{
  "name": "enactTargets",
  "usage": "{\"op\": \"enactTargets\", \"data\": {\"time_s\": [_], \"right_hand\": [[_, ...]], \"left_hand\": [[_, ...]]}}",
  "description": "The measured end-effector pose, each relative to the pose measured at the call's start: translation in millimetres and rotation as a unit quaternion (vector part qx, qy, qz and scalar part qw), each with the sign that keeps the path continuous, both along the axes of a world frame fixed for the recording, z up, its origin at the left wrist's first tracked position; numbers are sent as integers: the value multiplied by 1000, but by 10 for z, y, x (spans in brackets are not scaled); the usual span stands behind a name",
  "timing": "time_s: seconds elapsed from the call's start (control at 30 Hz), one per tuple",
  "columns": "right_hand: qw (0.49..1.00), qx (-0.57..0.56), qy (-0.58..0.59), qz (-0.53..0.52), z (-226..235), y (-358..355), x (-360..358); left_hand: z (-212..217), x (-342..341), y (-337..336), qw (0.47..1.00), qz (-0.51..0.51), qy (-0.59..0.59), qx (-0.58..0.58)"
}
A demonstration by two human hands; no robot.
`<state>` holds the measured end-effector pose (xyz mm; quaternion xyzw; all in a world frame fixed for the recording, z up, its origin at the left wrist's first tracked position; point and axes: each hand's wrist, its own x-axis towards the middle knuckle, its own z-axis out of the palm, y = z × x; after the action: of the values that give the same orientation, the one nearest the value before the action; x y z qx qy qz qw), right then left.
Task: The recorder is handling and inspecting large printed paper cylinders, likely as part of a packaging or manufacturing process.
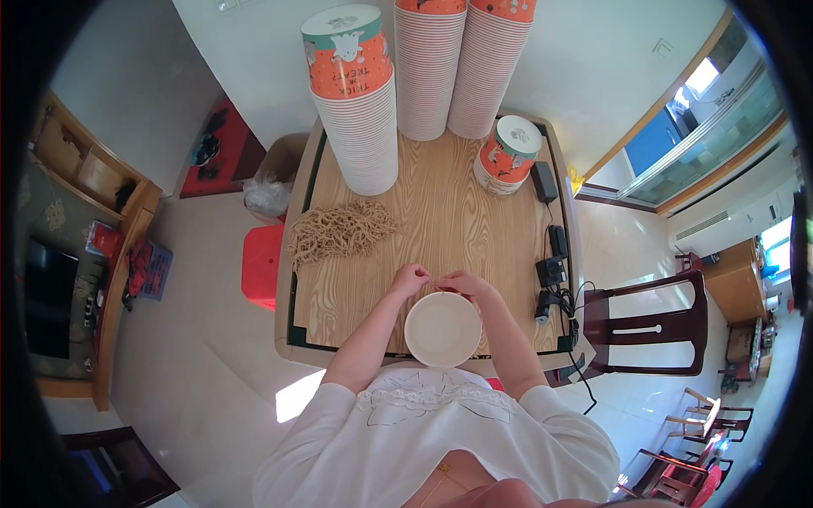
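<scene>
In front of my body a paper bucket (pixel 443 330) stands at the near edge of the table, its pale open mouth facing up. My right hand (pixel 464 285) is closed at the bucket's far rim, with fingertips against its outer side. Just left of it, my left hand (pixel 411 278) is pinched beyond the rim; what its fingers hold is too small to make out. A loose heap of tan twisted cords (pixel 343 232) lies left of and beyond my left hand.
Tall stacks of nested paper buckets (pixel 360 127) rise at the table's far side. A short upside-down bucket stack (pixel 508 157) stands far right. Black adapters and cables (pixel 550 271) line the right edge, near a dark wooden chair (pixel 648 324). A red stool (pixel 261 267) is on the left.
</scene>
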<state>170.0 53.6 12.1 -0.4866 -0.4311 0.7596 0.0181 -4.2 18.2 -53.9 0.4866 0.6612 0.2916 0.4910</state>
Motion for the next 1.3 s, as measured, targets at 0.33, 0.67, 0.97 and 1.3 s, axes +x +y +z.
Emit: {"op": "enactTargets", "data": {"time_s": [0.33,0.67,0.97,1.3], "right_hand": [[999,22,31,-35,-53,6,1],[988,15,69,-140,-150,-17,-15],[983,13,97,-155,-102,-10,-1],[994,47,87,-48,-27,-22,71]], "left_hand": [[110,72,7,996,59,-62,-7],[437,91,-121,960,24,-249,-124],[532,74,-125,950,-28,-278,-138],[360,-47,-77,948,64,-272,-153]]}}
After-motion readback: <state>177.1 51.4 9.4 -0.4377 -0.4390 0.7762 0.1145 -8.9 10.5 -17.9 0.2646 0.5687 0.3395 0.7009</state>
